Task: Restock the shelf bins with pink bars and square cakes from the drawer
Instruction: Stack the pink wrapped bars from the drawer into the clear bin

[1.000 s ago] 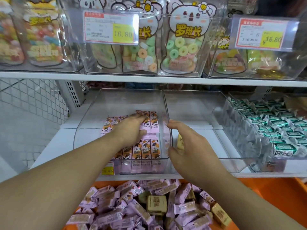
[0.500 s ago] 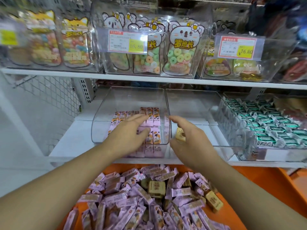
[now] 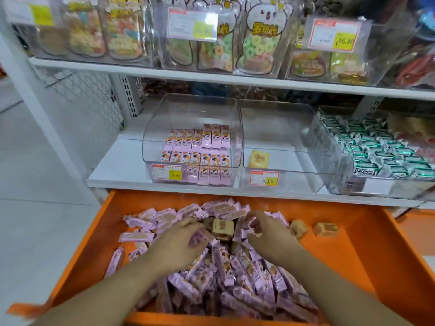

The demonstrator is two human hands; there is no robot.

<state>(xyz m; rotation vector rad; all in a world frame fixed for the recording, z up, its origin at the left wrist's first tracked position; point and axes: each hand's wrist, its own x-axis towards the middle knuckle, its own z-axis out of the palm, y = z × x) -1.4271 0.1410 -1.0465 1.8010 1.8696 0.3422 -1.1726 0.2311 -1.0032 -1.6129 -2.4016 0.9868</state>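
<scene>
Under both hands: orange drawer (image 3: 367, 250), open, piled with pink bars (image 3: 237, 278) plus a few square cakes. Above the hands, two clear shelf bins: left bin (image 3: 191, 137) holds rows of pink bars, right bin (image 3: 277, 135) holds one yellow square cake (image 3: 259, 158). Left hand (image 3: 176, 245) rests on the pile, fingers curled round a pink bar. Right hand (image 3: 270, 238) fingers bent onto the pile; can't tell if it grips anything. Tan square cake (image 3: 222, 228) sits between the hands.

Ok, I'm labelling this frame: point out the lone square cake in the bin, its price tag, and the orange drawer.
Square cake (image 3: 259, 158), head view, middle of its yellow wrapper.
Price tag (image 3: 264, 178), head view, centre of the label.
Orange drawer (image 3: 367, 243), head view, bare floor at right.
</scene>
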